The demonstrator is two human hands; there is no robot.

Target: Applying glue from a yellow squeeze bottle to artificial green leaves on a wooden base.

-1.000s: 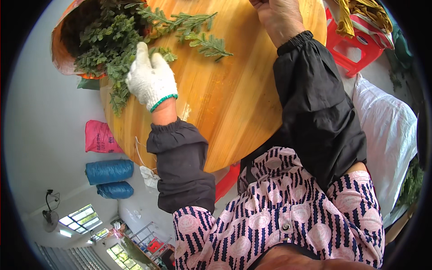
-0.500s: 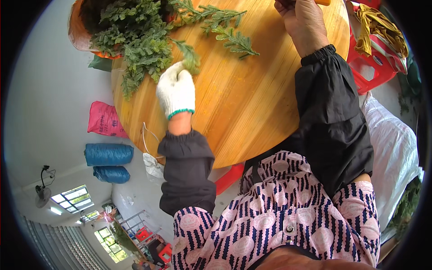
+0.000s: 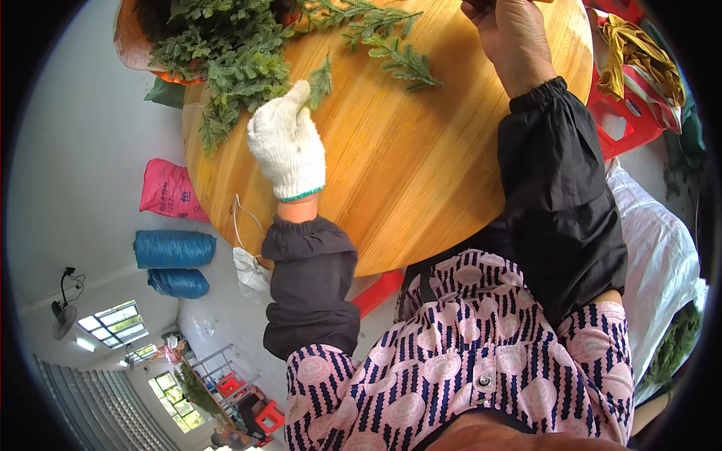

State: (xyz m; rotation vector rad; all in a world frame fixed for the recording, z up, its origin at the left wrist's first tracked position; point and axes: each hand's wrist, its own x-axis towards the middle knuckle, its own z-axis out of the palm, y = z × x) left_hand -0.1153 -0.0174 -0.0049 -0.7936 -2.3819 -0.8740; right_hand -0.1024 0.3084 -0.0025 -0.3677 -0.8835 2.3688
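Observation:
My left hand (image 3: pixel 287 143), in a white knitted glove with a green cuff, is over the left part of the round wooden table (image 3: pixel 398 173). Its fingers are curled, and a small green fir sprig (image 3: pixel 321 81) stands out beside the thumb, its lower end hidden by the glove. A large heap of fir branches (image 3: pixel 233 68) lies just beyond this hand. At the top edge, my bare right hand (image 3: pixel 515 37) is closed round a tool with an orange handle (image 3: pixel 543 1), mostly out of view. Between the hands lies a loose fir sprig (image 3: pixel 408 64).
An orange-rimmed bag (image 3: pixel 129 45) holds the heap's far left side. Red stools with mustard cloth (image 3: pixel 639 52) and a white sack (image 3: pixel 650 218) stand at the right. Blue bundles (image 3: pixel 174 249) and a pink bag (image 3: pixel 169 188) are on the floor at left.
My left hand has shifted slightly left and turned, its thumb now raised. The sprig beside it, blurred before, is now sharp and more upright. My right hand stays at the top edge.

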